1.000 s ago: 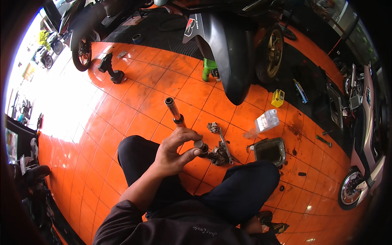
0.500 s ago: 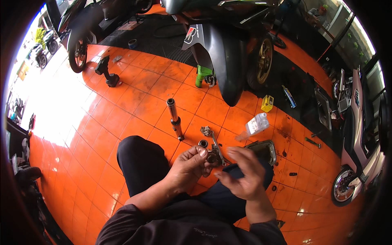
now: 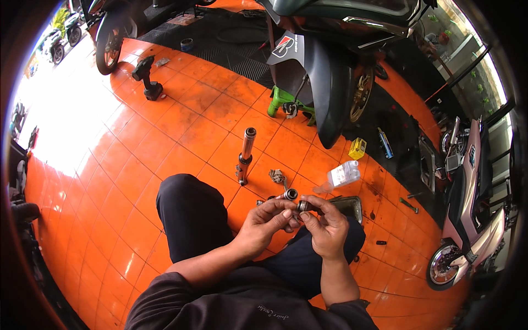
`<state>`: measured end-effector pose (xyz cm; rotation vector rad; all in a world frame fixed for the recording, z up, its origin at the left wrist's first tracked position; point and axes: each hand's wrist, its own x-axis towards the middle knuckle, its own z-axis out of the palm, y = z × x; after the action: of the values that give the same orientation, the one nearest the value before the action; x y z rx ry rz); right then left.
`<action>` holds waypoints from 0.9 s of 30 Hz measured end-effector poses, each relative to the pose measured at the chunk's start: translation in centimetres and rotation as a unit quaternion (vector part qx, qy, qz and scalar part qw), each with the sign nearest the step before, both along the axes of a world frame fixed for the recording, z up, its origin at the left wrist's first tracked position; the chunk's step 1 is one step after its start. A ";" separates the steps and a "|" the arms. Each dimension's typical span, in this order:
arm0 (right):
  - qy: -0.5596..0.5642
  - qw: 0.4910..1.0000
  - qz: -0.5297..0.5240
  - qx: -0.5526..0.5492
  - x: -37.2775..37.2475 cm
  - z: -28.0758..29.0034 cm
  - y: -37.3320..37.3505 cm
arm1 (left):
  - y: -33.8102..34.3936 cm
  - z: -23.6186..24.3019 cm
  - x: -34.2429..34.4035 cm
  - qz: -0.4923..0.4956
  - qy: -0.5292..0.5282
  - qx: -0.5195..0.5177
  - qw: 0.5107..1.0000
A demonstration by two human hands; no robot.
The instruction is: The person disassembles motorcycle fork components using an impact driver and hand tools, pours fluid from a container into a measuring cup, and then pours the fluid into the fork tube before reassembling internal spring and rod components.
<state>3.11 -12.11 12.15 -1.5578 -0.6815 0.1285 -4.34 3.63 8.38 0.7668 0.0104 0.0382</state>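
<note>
Over my lap, my two hands meet at a small, dark round metal part [image 3: 302,206], perhaps a ring or cap. Thumb and forefinger of my right hand [image 3: 329,228] pinch it from the right. From the other side my left hand [image 3: 264,223] has its fingertips closed against it, partly hiding it. Just beyond the fingers shows the round open end of a metal tube [image 3: 290,194]; its lower part is hidden. A fork tube [image 3: 244,158] stands upright on the floor past my knees, with a crumpled rag [image 3: 276,176] to its right.
To the right lie a clear plastic bottle [image 3: 344,175], a yellow box [image 3: 357,148] and a dark tray [image 3: 352,207]. A cordless power tool [image 3: 147,80] stands at the far left. A scooter's dark front fender [image 3: 322,93] hangs ahead, near a green stand [image 3: 280,101]. Another scooter [image 3: 467,192] stands right.
My right hand, open and apart before, has come in and closed on the round part beside my left fingers. The view has shifted, bringing the tube end into sight.
</note>
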 end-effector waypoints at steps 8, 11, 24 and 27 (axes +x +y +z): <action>0.050 0.998 -0.020 0.038 0.0 -0.5 1.1 | 0.9 0.2 -0.1 0.005 0.023 0.027 0.999; 0.061 0.997 -0.024 0.050 -0.2 -0.6 1.2 | 1.1 0.4 -0.2 0.000 0.027 0.015 1.000; -0.159 0.981 0.005 -0.109 -1.4 0.5 1.1 | 1.3 -0.1 -0.3 0.007 0.051 -0.012 0.999; -0.252 0.958 0.005 -0.134 -1.7 0.5 1.1 | 1.7 -0.5 -0.6 -0.007 0.039 -0.001 0.999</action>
<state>1.45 -11.02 12.67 -1.8706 -1.1063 -0.1859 -4.96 5.29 7.90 0.7666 0.0790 -0.0055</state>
